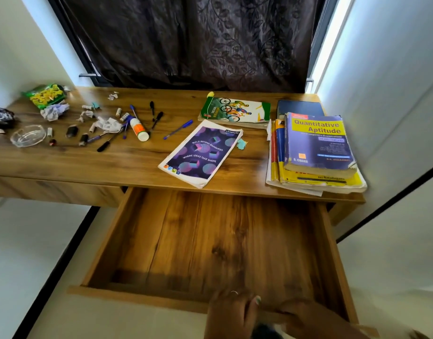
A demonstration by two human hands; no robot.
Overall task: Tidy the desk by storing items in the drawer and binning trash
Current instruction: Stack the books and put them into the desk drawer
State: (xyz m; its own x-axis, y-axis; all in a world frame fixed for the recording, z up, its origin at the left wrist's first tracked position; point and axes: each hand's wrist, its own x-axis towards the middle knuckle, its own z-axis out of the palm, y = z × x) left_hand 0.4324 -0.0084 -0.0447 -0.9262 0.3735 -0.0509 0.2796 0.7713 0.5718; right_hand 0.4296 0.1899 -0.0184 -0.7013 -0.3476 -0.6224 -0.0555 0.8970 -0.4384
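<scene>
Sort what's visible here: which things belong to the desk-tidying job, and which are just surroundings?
Job: open drawer, both hands on its front edge; pens; glue bottle; purple notebook; book stack; crumpled paper; snack wrapper.

Surroundings: dark curtain; walls.

Drawer (210, 241) pulled out below worktop (112, 162) front, pens (156, 118) and scraps (54, 111) scattered left, notebook (200, 152) laid centre, books (318, 148) stacked right.

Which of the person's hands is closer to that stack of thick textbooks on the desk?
The right hand. It grips the drawer front almost straight below the textbook stack. The left hand also holds the drawer front, further to the left, so it sits slightly farther from the books.
</scene>
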